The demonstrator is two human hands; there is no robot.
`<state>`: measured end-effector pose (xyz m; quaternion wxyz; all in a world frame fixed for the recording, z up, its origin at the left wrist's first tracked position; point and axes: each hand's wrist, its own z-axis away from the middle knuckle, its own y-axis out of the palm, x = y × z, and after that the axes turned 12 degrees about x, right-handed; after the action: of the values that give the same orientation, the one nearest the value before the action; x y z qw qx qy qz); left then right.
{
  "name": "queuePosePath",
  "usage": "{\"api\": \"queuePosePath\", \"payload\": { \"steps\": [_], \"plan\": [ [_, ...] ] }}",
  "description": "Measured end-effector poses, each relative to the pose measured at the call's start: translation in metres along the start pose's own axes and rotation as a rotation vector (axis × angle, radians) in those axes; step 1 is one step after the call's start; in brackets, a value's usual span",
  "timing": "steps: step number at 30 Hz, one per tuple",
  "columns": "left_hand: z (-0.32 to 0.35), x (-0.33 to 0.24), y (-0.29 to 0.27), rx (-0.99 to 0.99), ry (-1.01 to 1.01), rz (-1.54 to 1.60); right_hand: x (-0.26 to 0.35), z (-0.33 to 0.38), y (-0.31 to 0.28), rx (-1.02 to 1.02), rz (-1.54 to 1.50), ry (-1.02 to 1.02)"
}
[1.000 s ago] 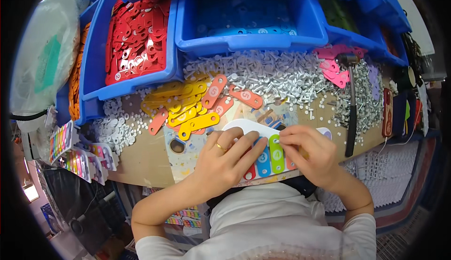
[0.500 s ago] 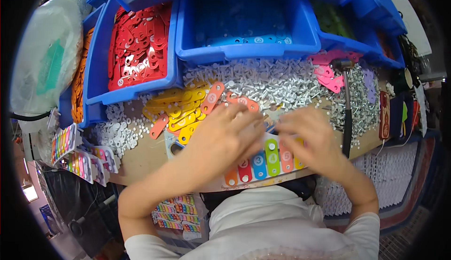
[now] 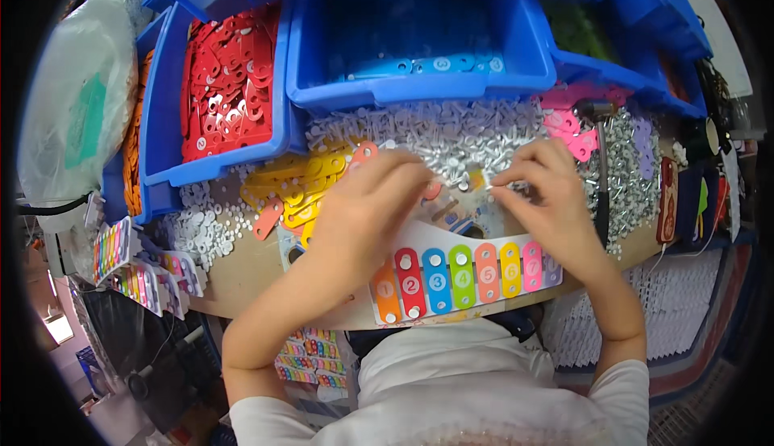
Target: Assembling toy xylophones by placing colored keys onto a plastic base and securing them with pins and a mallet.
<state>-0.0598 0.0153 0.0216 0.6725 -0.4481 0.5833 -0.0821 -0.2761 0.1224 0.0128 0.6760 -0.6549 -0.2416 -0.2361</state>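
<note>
A toy xylophone (image 3: 474, 277) with a white frame and coloured metal keys lies at the table's front edge, below my hands. White-headed pins show at both ends of the red key (image 3: 410, 283). My right hand (image 3: 547, 196) is above its right end, thumb and forefinger pinched on a small pale fastener (image 3: 488, 189). My left hand (image 3: 363, 216) is beyond the xylophone's left end, its fingers bent together; anything in them is hidden. A large heap of silver screws and white washers (image 3: 476, 144) lies just past both hands.
Yellow keys (image 3: 294, 176) and a coral key (image 3: 268, 219) lie to the left. Blue bins hold red keys (image 3: 230, 95) and blue keys (image 3: 439, 65). A hammer (image 3: 602, 172) and pink keys (image 3: 574, 136) lie at right. Finished xylophones (image 3: 113, 248) stand at far left.
My hands have moved apart, uncovering more of the xylophone. My right hand now pinches a small fastener. White pins now show at the upper ends of the red, blue and green keys.
</note>
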Motion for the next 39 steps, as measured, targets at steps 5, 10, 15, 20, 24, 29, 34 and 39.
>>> {"api": "queuePosePath", "payload": {
  "steps": [5,10,15,20,24,29,34,39],
  "plan": [
    [0.062,-0.023,0.001,0.143,-0.025,0.28,0.031,0.037,-0.024,0.235,-0.203,0.064],
    [0.084,-0.042,0.035,0.055,0.025,0.179,0.047,0.052,-0.013,0.526,-0.293,-0.001],
    [0.088,-0.039,0.047,0.108,0.056,0.079,0.051,0.056,-0.003,0.497,-0.161,-0.029],
    [0.09,-0.041,0.051,0.014,0.287,-0.241,0.058,0.055,0.005,0.434,-0.073,-0.033],
    [0.101,-0.045,0.056,-0.051,0.353,-0.68,0.055,0.053,0.014,0.411,-0.103,-0.001],
    [0.108,-0.042,0.057,-0.025,0.469,-1.016,0.053,0.052,0.018,0.414,-0.11,-0.034],
    [0.106,-0.037,0.05,0.038,0.516,-0.864,0.051,0.053,0.018,0.379,-0.091,-0.066],
    [0.115,-0.043,0.057,0.034,0.506,-0.984,0.04,0.053,0.006,0.277,-0.051,-0.099]
  ]
}}
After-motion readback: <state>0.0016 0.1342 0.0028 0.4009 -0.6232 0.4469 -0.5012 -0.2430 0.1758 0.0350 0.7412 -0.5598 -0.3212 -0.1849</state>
